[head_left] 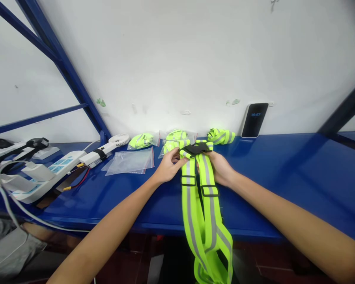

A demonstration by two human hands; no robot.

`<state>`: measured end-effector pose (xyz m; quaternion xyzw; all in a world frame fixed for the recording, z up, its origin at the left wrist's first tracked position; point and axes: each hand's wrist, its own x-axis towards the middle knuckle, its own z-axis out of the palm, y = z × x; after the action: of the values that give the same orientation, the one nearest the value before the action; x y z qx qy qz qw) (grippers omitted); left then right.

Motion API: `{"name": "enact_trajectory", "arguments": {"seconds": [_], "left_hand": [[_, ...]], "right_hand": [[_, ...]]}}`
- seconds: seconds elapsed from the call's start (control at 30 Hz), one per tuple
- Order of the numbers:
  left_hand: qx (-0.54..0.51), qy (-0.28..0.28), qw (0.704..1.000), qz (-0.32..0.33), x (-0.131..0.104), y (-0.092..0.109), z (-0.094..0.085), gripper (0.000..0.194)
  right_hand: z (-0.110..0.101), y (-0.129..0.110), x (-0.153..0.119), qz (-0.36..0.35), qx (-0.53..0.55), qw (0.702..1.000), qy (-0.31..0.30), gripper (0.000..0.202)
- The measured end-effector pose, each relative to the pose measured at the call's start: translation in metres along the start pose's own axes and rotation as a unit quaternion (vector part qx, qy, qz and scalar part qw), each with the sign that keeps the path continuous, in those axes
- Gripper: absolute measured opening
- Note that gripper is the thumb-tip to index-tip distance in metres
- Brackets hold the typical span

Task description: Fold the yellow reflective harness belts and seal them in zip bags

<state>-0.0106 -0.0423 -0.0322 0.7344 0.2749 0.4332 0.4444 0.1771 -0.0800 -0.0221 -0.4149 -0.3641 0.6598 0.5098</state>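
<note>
A neon yellow-green reflective strap harness point(213, 205) with grey stripes and black buckles hangs from both hands over the table's front edge. My left hand point(170, 163) pinches its top left part beside a black piece point(197, 149). At the right end of that black piece, my right hand point(220, 167) grips the harness, its fingers partly hidden behind the straps. Just behind the hands lie bagged bundles of the same material point(177, 136). Another bagged bundle point(142, 141) is to the left, and a rolled, unbagged one point(221, 136) sits behind my right hand.
Flat clear bags point(130, 161) lie on the blue table point(298, 177) left of my hands. Further left are a small white fan point(119, 139), a power strip point(59, 167) and cables. A phone point(255, 120) leans on the wall. A person's leg point(10, 248) shows lower left.
</note>
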Motion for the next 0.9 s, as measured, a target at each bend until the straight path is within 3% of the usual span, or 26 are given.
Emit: {"name": "enact_trajectory", "arguments": {"seconds": [0.1, 0.3, 0.43, 0.6, 0.8, 0.9], "left_hand": [[-0.031, 0.011, 0.999, 0.029, 0.0017, -0.0016, -0.0014, 0.063], [0.023, 0.086, 0.992, 0.085, -0.0040, -0.0006, -0.0053, 0.046], [0.013, 0.081, 0.992, 0.093, -0.0061, -0.0015, -0.0058, 0.043], [0.010, 0.062, 0.996, 0.068, -0.0032, -0.0041, -0.0053, 0.035], [0.034, 0.091, 0.991, 0.096, -0.0036, -0.0037, -0.0066, 0.029], [0.043, 0.079, 0.990, 0.104, -0.0042, -0.0019, -0.0067, 0.027]], "right_hand": [[0.0047, 0.0032, -0.0012, -0.017, -0.002, 1.000, 0.004, 0.013], [0.0103, 0.0064, -0.0051, -0.035, -0.021, 0.999, -0.032, 0.016], [0.0109, 0.0062, -0.0073, -0.027, -0.043, 0.997, -0.056, 0.016], [0.0081, 0.0090, -0.0032, -0.068, -0.031, 0.997, -0.036, 0.016], [0.0063, 0.0094, -0.0003, -0.090, -0.028, 0.995, -0.029, 0.016], [0.0063, 0.0091, -0.0003, -0.097, -0.031, 0.995, -0.024, 0.017]]}}
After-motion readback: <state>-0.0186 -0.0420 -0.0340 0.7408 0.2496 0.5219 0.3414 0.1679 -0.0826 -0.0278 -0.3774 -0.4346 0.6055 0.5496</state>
